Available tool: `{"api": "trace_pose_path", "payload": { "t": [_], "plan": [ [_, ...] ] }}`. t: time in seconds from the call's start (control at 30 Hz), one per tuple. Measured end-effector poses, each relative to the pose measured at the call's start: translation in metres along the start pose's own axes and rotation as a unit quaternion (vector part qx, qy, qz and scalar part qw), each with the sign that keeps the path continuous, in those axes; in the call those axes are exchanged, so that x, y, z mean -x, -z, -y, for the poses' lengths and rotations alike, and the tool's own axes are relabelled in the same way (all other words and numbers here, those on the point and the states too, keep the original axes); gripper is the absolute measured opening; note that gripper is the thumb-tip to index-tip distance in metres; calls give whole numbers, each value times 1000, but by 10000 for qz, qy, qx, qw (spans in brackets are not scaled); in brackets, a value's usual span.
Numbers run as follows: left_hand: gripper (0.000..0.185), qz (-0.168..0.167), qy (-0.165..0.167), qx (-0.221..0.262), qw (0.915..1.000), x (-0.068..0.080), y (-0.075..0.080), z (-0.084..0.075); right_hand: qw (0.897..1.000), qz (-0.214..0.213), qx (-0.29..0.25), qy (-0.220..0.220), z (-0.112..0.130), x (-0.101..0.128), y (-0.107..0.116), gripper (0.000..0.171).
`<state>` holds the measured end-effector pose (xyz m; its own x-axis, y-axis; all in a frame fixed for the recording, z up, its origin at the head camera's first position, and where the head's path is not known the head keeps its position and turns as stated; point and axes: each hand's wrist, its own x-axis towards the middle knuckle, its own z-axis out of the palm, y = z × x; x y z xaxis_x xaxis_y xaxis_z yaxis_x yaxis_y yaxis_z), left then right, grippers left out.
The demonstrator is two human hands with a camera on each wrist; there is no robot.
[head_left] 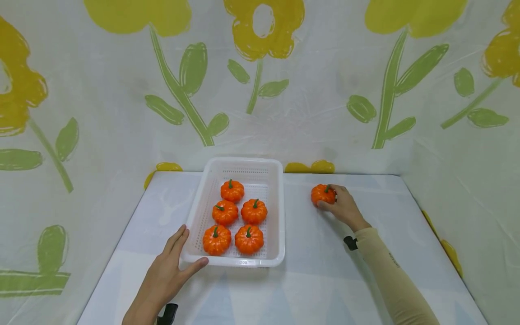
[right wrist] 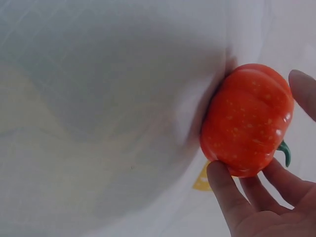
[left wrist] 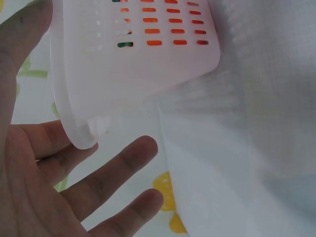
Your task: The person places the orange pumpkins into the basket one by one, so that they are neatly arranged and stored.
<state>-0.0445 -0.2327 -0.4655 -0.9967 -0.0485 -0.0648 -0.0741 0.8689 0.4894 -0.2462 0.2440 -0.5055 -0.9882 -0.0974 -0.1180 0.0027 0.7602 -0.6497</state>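
A white plastic basket [head_left: 280, 203] stands on the table with several small orange pumpkins [head_left: 249, 239] in it, each with a green stem. My left hand [head_left: 168, 266] is at the basket's near left corner, thumb along the front rim and fingers along the left side. In the left wrist view, the fingers [left wrist: 111, 173] are spread and mostly straight beside the basket wall [left wrist: 133, 74]. To the right of the basket, my right hand [head_left: 343, 207] holds another pumpkin [head_left: 321, 195] from its right side. The right wrist view shows that pumpkin [right wrist: 249, 121] between thumb and fingers, close to the table surface.
The white table [head_left: 317, 280] ends at a back edge just behind the basket. Behind it and at both sides hangs a pale cloth [head_left: 317, 126] printed with yellow flowers and green leaves. Black straps [head_left: 350, 243] sit at the wrists.
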Motion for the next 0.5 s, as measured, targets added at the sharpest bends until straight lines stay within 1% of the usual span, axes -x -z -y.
{"api": "trace_pose_path", "payload": {
  "t": [0.13, 0.37, 0.5],
  "plan": [
    [115, 23, 19, 7, 10000, 0, 0, 0, 10000, -67, 0, 1, 1, 0, -1, 85],
    [118, 51, 76, 25, 10000, -1, -1, 1, 9996, -155, 165, 177, 1, 0, -3, 82],
    [117, 43, 75, 17, 10000, -1, -1, 1, 9996, -172, 194, 148, 0, 0, -5, 82]
  ]
}}
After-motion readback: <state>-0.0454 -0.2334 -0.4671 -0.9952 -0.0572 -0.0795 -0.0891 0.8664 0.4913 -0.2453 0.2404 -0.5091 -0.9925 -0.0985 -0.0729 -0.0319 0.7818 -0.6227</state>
